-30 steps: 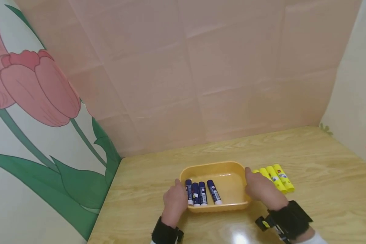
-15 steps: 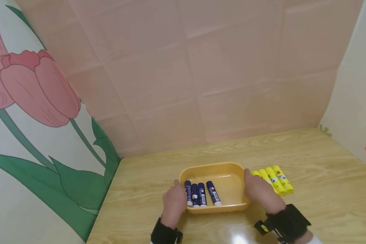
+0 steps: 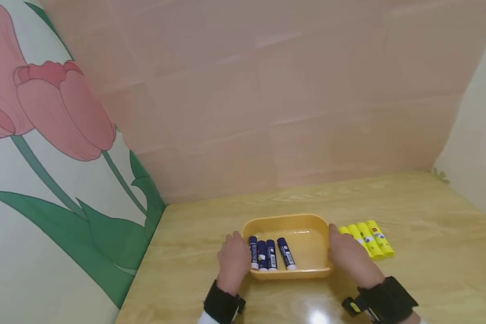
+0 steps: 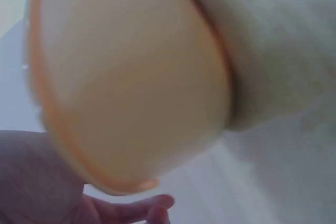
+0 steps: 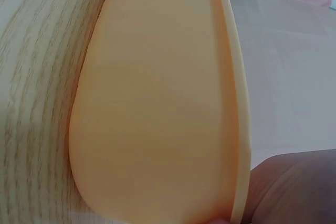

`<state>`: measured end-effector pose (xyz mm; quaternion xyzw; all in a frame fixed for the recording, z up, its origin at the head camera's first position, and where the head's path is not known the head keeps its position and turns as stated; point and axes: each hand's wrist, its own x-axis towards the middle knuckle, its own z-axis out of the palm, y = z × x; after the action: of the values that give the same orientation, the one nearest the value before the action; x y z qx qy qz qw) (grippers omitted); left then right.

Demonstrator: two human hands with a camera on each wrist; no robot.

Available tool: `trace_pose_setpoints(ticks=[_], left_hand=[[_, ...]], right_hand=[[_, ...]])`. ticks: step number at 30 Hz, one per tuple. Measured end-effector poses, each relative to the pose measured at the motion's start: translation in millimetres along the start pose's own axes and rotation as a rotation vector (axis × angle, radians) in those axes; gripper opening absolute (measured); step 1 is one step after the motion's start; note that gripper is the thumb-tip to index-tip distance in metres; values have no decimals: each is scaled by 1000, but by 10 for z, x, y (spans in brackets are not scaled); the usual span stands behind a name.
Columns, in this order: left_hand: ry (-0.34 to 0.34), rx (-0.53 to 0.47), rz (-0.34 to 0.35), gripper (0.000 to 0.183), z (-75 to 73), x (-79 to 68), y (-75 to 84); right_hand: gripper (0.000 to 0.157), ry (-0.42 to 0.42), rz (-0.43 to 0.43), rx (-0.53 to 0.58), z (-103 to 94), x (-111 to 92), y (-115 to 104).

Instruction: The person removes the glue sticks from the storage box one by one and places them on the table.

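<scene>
A shallow yellow plastic tray (image 3: 309,249) sits on the table in the head view. Several dark blue glue sticks (image 3: 271,254) with white ends lie in its left half, one set a little apart. My right hand (image 3: 350,255) grips the tray's right end, thumb at the rim. At the left end is my left hand (image 3: 234,257), close beside the rim; in the left wrist view its fingers (image 4: 134,209) reach out below the rim of the tray (image 4: 142,77), with a gap between. That view is blurred.
Several yellow tubes (image 3: 374,238) with printed labels lie side by side on the wooden table (image 3: 186,252), just right of the tray and behind my right hand. A pinkish sheet (image 3: 247,112) covers the back wall; a tulip mural (image 3: 60,108) stands at left.
The head view has shifted slightly. My left hand's fingers have loosened from the tray's left end; my right hand keeps its grip. The glue sticks and yellow tubes keep their places.
</scene>
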<state>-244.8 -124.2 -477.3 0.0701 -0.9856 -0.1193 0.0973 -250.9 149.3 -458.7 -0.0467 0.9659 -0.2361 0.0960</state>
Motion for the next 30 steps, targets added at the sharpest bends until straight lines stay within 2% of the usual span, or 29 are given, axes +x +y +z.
trace_pose_setpoints(ticks=[3, 7, 10, 13, 18, 25, 30], left_hand=[[55, -15, 63, 27, -81, -5, 125], [13, -80, 163, 29, -130, -48, 332], [-46, -85, 233, 25, -66, -89, 486], [-53, -30, 302, 19, 62, -114, 612], [-39, 35, 301, 22, 214, -132, 772], [-15, 107, 264, 27, 298, -52, 847], [-39, 158, 259, 27, 333, -31, 920]], right_hand=[[62, 9, -7, -7, -3, -10, 22], [62, 15, -11, -12, -5, 5, -15], [60, 26, -12, -23, -6, 15, -55], [57, 46, -28, -36, -4, 5, -66], [55, 58, -42, -34, 5, -36, -30], [60, 65, -47, -42, 3, -13, -21], [60, 59, -50, -36, 30, 0, 12]])
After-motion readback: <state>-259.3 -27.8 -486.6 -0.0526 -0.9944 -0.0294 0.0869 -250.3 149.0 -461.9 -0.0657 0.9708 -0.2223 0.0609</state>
